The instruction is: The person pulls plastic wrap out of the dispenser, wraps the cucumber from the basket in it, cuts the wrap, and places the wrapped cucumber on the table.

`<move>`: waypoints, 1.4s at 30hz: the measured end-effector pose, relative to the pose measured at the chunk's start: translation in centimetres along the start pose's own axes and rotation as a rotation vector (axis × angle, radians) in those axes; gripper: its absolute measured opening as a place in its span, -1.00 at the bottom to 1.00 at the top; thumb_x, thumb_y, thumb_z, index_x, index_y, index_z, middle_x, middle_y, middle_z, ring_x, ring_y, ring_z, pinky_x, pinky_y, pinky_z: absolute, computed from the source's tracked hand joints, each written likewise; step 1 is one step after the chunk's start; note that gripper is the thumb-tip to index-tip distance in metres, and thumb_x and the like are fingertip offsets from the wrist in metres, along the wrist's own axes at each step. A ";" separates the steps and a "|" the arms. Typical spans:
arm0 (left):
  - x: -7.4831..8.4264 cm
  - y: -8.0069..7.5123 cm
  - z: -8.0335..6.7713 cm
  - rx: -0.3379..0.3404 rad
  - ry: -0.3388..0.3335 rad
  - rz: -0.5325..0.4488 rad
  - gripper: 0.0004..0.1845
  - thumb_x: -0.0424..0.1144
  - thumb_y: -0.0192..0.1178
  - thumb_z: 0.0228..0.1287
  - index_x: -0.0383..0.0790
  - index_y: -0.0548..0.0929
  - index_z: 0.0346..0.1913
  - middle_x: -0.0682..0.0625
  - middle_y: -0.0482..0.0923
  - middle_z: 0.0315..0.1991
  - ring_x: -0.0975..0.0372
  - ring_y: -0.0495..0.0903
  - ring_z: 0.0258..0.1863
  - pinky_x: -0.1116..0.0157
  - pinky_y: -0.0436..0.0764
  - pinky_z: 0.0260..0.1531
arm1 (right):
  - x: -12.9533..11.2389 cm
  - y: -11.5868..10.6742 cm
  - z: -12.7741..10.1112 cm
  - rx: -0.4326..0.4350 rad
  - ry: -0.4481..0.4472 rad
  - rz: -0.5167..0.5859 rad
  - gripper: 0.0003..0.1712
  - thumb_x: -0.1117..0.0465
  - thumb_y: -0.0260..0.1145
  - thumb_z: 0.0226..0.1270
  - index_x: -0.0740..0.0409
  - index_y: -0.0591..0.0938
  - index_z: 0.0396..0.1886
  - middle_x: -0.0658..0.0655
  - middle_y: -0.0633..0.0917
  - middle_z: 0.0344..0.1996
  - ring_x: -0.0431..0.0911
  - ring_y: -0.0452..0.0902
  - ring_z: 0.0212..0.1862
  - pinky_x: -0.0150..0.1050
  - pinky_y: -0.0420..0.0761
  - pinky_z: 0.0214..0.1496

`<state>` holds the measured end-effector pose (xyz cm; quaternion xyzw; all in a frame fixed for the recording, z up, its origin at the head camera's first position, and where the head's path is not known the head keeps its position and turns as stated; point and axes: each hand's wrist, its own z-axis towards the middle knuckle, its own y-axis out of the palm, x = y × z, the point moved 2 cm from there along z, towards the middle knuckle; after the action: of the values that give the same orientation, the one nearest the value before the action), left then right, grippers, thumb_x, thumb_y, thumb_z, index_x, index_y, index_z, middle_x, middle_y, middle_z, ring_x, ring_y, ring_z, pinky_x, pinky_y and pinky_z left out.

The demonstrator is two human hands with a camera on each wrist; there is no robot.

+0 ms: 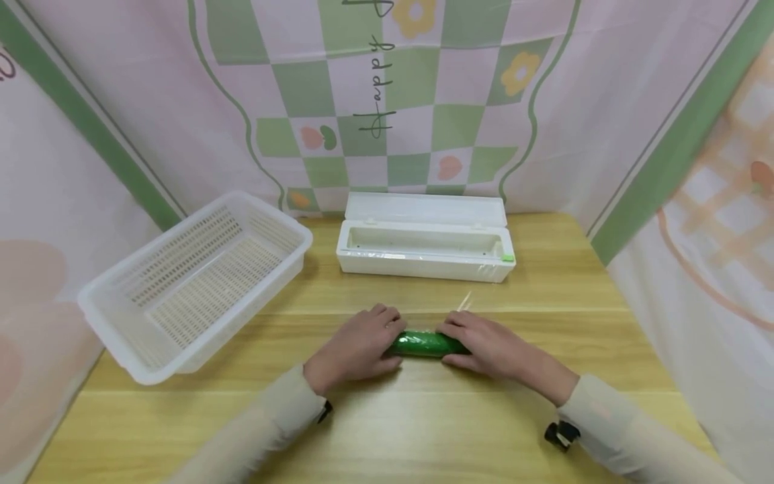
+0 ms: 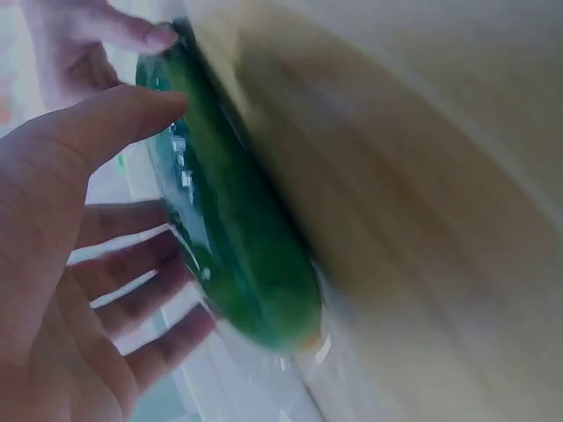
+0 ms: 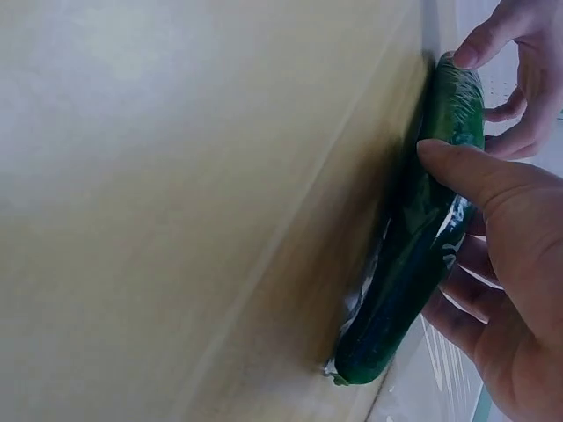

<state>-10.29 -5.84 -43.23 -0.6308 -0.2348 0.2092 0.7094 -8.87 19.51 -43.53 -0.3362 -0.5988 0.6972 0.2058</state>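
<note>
Head view: cucumber (image 1: 425, 343) lies crosswise on the wooden table (image 1: 387, 430), near the front edge, already skinned in shiny cling film. Left hand (image 1: 357, 347) caps one end, right hand (image 1: 486, 346) the other; fingers over the top, thumbs on the near side, so both ends are pinned and it likely can't roll. Film box (image 1: 425, 245) sits behind with lid up, a loose clear sheet trailing from it toward the hands. White basket (image 1: 195, 282) stands well apart at the left, tilted on its rim.

Left wrist view: left hand (image 2: 66, 255) has its thumb pressed on the cucumber (image 2: 230, 233), the other fingers spread behind it and only slightly bent. Contact rather than a tight clamp, probably to smooth the film. Blurred table side.

Right wrist view: right hand (image 3: 493, 264) curls round the cucumber (image 3: 413, 242), thumb on the near face, fingers wrapped behind. Film bunches in a crinkled tail at the tip, touching the table.
</note>
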 end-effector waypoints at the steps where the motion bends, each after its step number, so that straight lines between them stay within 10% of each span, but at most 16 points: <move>1: 0.2 0.1 0.2 0.009 0.020 -0.002 -0.42 0.09 0.37 0.39 -0.19 0.60 0.30 -0.04 0.62 0.21 0.15 0.58 0.18 0.20 0.71 0.17 | 0.0 0.0 0.1 -0.013 0.009 0.011 -0.42 0.02 0.53 0.37 0.25 0.68 0.24 0.16 0.68 0.04 -0.12 0.63 -0.05 -0.20 0.77 -0.06; 11: 0.8 1.1 1.3 0.060 0.016 0.036 -0.73 -0.22 0.25 0.52 -0.16 0.65 0.19 0.00 0.68 0.10 0.18 0.65 0.04 0.25 0.74 0.04 | 0.2 -0.5 0.6 -0.093 0.084 0.087 -0.44 -0.01 0.42 0.49 0.24 0.64 0.31 0.12 0.69 0.06 -0.14 0.62 -0.03 -0.13 0.74 -0.01; 25: 0.7 0.1 2.6 -0.099 -0.066 -0.080 -0.78 -0.30 0.10 0.59 -0.19 0.68 0.13 -0.02 0.66 0.03 0.15 0.64 -0.07 0.25 0.73 -0.06 | -1.1 -0.1 1.4 0.147 0.000 -0.113 -0.44 -0.05 0.59 0.28 0.22 0.71 0.11 0.09 0.69 -0.05 -0.10 0.60 -0.05 -0.16 0.75 -0.04; 35: 0.3 0.2 3.2 -0.165 -0.125 -0.147 -0.67 -0.32 0.13 0.51 -0.19 0.64 0.24 -0.07 0.47 0.12 0.12 0.47 0.05 0.24 0.65 0.07 | -0.5 -0.5 2.2 0.071 0.012 -0.045 -0.50 0.13 0.58 0.30 0.27 0.71 0.15 0.11 0.70 -0.05 -0.11 0.60 -0.06 -0.23 0.76 -0.06; 42: -0.2 0.5 3.2 -0.065 -0.108 -0.096 -0.52 -0.22 0.29 0.38 -0.21 0.59 0.32 -0.09 0.48 0.16 0.12 0.46 0.07 0.22 0.62 0.03 | 0.1 -0.8 2.5 0.029 0.010 0.003 -0.52 0.14 0.54 0.34 0.26 0.71 0.18 0.11 0.69 -0.03 -0.12 0.61 -0.05 -0.20 0.76 -0.01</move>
<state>-12.36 -3.40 -43.45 -0.6294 -0.3093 0.2008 0.6840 -10.82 17.98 -42.60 -0.3377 -0.5872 0.7043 0.2125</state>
